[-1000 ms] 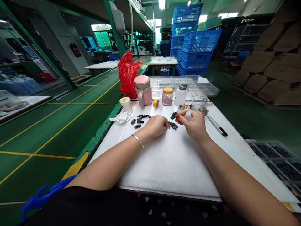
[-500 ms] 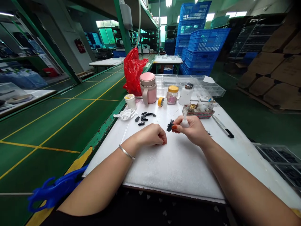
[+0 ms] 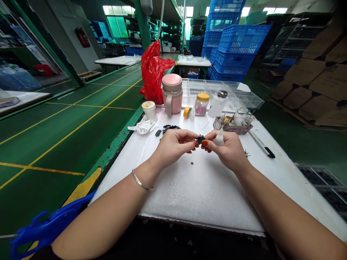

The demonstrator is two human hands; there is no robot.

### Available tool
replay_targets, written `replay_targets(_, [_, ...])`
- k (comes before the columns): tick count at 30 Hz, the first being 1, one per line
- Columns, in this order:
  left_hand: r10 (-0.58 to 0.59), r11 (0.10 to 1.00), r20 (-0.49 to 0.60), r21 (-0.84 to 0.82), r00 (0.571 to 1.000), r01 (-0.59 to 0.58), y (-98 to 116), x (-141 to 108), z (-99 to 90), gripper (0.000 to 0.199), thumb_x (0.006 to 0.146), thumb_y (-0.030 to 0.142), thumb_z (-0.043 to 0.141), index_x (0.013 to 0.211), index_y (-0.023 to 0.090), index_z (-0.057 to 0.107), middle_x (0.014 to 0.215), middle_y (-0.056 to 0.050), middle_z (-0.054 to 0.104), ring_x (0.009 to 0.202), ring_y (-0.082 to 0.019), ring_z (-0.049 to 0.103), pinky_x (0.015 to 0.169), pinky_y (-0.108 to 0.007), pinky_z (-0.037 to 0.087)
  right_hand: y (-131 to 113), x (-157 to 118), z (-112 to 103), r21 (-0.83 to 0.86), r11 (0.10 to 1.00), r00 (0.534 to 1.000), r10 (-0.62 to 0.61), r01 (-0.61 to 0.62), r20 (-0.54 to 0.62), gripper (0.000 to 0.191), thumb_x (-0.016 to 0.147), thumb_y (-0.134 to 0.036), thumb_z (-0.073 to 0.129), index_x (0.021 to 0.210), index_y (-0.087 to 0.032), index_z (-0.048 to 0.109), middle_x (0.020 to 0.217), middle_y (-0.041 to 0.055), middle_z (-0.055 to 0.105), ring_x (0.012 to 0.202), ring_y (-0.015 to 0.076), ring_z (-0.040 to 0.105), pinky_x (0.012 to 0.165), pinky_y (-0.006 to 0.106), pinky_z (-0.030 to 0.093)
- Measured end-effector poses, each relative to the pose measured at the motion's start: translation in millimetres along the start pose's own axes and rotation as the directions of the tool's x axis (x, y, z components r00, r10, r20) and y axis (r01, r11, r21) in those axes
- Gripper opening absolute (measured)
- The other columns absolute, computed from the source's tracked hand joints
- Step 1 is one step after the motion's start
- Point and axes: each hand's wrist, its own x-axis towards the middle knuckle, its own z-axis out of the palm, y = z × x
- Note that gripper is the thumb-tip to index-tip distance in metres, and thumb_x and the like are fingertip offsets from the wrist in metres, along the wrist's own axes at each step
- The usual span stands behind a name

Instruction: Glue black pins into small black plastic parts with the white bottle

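Observation:
Between the fingertips of both hands is a small black plastic part [image 3: 200, 139], partly hidden by the fingers. My left hand [image 3: 176, 146], with a silver bangle at the wrist, pinches it from the left. From the right, my right hand [image 3: 227, 148] grips the same part and also keeps a small white squeeze bottle [image 3: 218, 139] with a thin upright nozzle tucked in its palm. A tiny dark ring-shaped piece [image 3: 192, 163] lies on the white foam mat [image 3: 195, 195] below the hands. Behind my left hand several black parts [image 3: 170, 127] lie on the table, partly covered.
A pink mug [image 3: 176, 101], yellow tape roll [image 3: 187, 112], yellow-lidded jar [image 3: 202, 104] and white dispenser bottle [image 3: 218, 104] stand at the back. On the right are a small box of bottles [image 3: 235, 128] and a utility knife [image 3: 261, 144]. A white cloth [image 3: 143, 127] lies left.
My left hand has risen from the mat to take hold of the black part beside my right hand. A tiny ring-shaped piece now shows on the mat where my left fingers were.

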Motion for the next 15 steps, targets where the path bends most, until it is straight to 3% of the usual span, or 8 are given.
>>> replay_targets(5, [0.143, 0.96, -0.07, 0.253, 0.987, -0.121, 0.7, 0.5, -5.7, 0.017, 0.077, 0.017, 0.069, 0.092, 0.013, 0.076, 0.078, -0.004, 0.069, 0.069, -0.012, 0.06, 0.06, -0.021, 0.05, -3.3, 0.4, -4.5, 0.072, 0.987, 0.989, 0.143, -0.14, -0.039, 0.048, 0.081, -0.055, 0.072, 0.111, -0.022, 0.052, 0.085, 0.0045, 0.068, 0.062, 0.0186, 0.068, 0.04, 0.022, 0.047])
replay_targets(8, [0.177, 0.939, -0.079, 0.311, 0.981, -0.145, 1.8, 0.5, -8.9, 0.017, 0.077, 0.014, 0.067, 0.09, 0.013, 0.077, 0.074, -0.002, 0.067, 0.066, -0.011, 0.058, 0.059, -0.02, 0.047, -7.4, 0.9, -12.5, -0.032, 0.987, 0.985, 0.156, -0.159, -0.08, 0.053, 0.088, -0.059, 0.061, 0.126, -0.025, 0.046, 0.102, 0.0076, 0.067, 0.072, 0.0192, 0.069, 0.043, 0.023, 0.05])
replay_targets(12, [0.194, 0.923, -0.091, 0.353, 0.977, -0.151, 0.8, 1.2, -11.8, 0.015, 0.077, 0.016, 0.067, 0.089, 0.014, 0.076, 0.074, -0.003, 0.068, 0.066, -0.012, 0.057, 0.058, -0.02, 0.045, -14.8, 0.7, -23.7, -0.227, 0.966, 0.992, 0.109, -0.121, -0.065, 0.044, 0.092, -0.054, 0.058, 0.123, -0.023, 0.057, 0.104, 0.0078, 0.067, 0.08, 0.0184, 0.067, 0.052, 0.024, 0.053])
replay_targets(15, [0.194, 0.912, -0.107, 0.387, 0.975, -0.139, -0.2, 1.0, -13.7, 0.015, 0.077, 0.018, 0.068, 0.089, 0.014, 0.076, 0.079, -0.004, 0.07, 0.068, -0.013, 0.058, 0.058, -0.021, 0.046, -19.6, -0.8, -30.7, -0.116, 0.988, 0.993, 0.091, -0.1, -0.079, 0.039, 0.088, -0.049, 0.066, 0.116, -0.024, 0.056, 0.102, 0.0066, 0.069, 0.078, 0.0184, 0.066, 0.05, 0.023, 0.05])
